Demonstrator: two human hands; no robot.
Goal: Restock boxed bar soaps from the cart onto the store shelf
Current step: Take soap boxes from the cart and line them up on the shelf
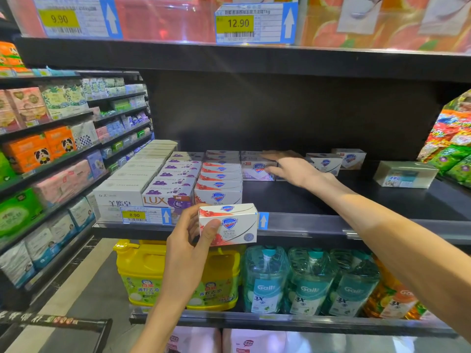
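The left hand [190,234] grips a white cardboard Safeguard soap box [230,224] just before the black metal shelf [318,200] edge; the right hand [290,166], fingers extended, rests on a lavender soap box [256,171] farther back on that shelf.

Two bare forearms enter from lower frame. Left hand [190,231]: no glove, ring or watch visible; nails short. Right hand [293,168]: likewise bare, wrist unadorned. No sleeve shows on either arm up to the frame edge (upper arms lie outside the view). Fingers slender.
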